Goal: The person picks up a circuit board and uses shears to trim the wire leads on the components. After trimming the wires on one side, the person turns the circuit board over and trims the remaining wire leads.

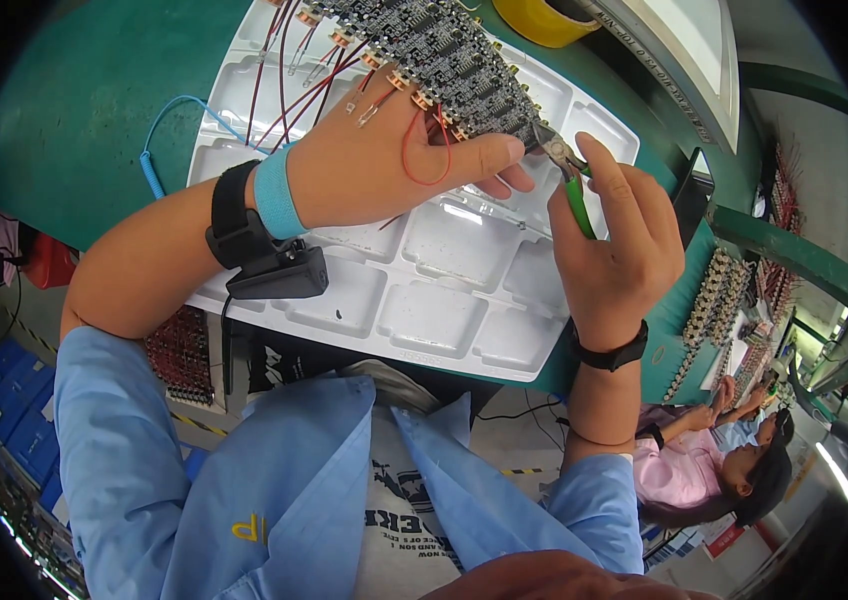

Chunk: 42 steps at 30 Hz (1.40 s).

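A long panel of circuit boards (pixel 444 62), packed with small dark parts and copper coils along one edge, slants across the upper middle. My left hand (pixel 374 150) is closed on its near side, thumb pointing right and some fingers hidden beneath. Thin red and dark wires (pixel 284 85) hang from the panel's left part, and a red loop lies over the hand. My right hand (pixel 624 245) grips green-handled cutters (pixel 578 205), their metal jaws at the panel's right end. Whether the jaws touch it, I cannot tell.
Under my hands lies a white compartment tray (pixel 429 320) on a green table (pixel 74 150). A blue coiled cord (pixel 151 172) runs toward my left wrist. A yellow round object (pixel 544 22) stands at the back. More boards (pixel 714 300) lie at right, near a person in pink (pixel 679 465).
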Motion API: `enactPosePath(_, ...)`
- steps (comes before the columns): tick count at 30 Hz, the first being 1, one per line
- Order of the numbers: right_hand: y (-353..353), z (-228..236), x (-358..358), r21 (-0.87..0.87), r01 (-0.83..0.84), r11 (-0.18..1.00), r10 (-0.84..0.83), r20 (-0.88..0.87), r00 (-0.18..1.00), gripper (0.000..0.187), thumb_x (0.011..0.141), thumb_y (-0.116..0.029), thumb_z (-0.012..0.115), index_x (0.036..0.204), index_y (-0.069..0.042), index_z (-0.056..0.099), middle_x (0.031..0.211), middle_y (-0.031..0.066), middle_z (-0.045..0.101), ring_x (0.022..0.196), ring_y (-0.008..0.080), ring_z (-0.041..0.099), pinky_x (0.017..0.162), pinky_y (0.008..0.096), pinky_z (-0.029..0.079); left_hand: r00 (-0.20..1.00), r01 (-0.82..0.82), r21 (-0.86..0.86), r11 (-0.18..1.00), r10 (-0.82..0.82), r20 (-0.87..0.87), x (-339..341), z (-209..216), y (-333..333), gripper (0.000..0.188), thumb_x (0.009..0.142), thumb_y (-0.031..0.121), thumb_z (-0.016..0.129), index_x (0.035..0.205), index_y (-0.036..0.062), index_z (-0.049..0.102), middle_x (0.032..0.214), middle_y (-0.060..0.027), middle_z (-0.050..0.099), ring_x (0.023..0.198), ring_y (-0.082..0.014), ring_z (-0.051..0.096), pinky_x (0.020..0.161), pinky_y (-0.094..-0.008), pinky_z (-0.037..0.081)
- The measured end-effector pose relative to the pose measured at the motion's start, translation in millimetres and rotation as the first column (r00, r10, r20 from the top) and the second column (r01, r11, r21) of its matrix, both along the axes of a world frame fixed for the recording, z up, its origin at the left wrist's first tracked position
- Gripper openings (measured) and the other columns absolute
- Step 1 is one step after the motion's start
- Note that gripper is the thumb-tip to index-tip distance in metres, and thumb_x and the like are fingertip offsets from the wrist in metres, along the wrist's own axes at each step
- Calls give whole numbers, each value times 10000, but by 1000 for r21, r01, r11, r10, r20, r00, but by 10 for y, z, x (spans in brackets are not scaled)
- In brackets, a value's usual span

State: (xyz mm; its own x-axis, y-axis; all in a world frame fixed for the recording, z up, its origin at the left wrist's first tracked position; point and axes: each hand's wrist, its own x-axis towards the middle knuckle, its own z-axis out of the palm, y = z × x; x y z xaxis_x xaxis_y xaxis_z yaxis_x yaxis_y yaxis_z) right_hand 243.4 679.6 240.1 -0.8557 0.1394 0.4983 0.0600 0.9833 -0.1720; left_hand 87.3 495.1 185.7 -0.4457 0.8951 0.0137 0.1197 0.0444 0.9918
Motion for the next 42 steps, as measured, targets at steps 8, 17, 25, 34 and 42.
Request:
enactPosePath(8, 13, -15, -23, 31, 1, 1000, 0, -24, 1000, 577, 690, 48, 851, 1241, -117, 811, 981, 89, 715, 870, 241, 698, 767, 343, 573, 1000, 21, 18, 1000, -21, 11, -16, 6, 10, 239, 1010, 249, 713, 1241, 281, 767, 1153, 19, 778, 1015, -283, 709, 868, -410, 567)
enactPosePath(17, 34, -68, -48, 61, -23, 998, 28, -72, 997, 566, 670, 6, 867, 1216, -131, 809, 922, 45, 686, 790, 212, 645, 672, 340, 527, 992, 13, 48, 999, -7, -126, -15, -8, 7, 254, 996, 235, 720, 1244, 261, 770, 1164, 32, 787, 988, -279, 726, 867, -396, 571)
enactPosePath(25, 13, -27, 16, -83, 1, 997, 1, 15, 1000, 583, 692, 59, 839, 1248, -112, 804, 947, 85, 711, 851, 235, 692, 762, 337, 566, 1000, 22, 36, 999, -21, -23, -10, 31, -1, 290, 998, 259, 727, 1286, 233, 753, 1171, 12, 786, 987, -285, 731, 885, -401, 575)
enactPosePath(34, 34, -37, -36, 20, -13, 1000, 14, -46, 999, 600, 684, 44, 853, 1259, -119, 801, 1033, 91, 714, 927, 255, 694, 803, 357, 569, 999, 8, 186, 982, 0, -41, -3, 74, 64, 281, 1063, 35, 638, 1320, 5, 527, 1170, -144, 736, 1032, -210, 786, 831, -292, 649)
enactPosePath(42, 27, -35, -30, 23, -10, 1000, 11, -46, 999, 606, 684, 35, 862, 1266, -121, 800, 1038, 91, 716, 928, 253, 689, 809, 355, 570, 999, -1, 192, 981, -5, 35, 5, 84, 56, 323, 1050, -15, 626, 1335, 19, 478, 1194, -146, 700, 1041, -240, 786, 836, -306, 664)
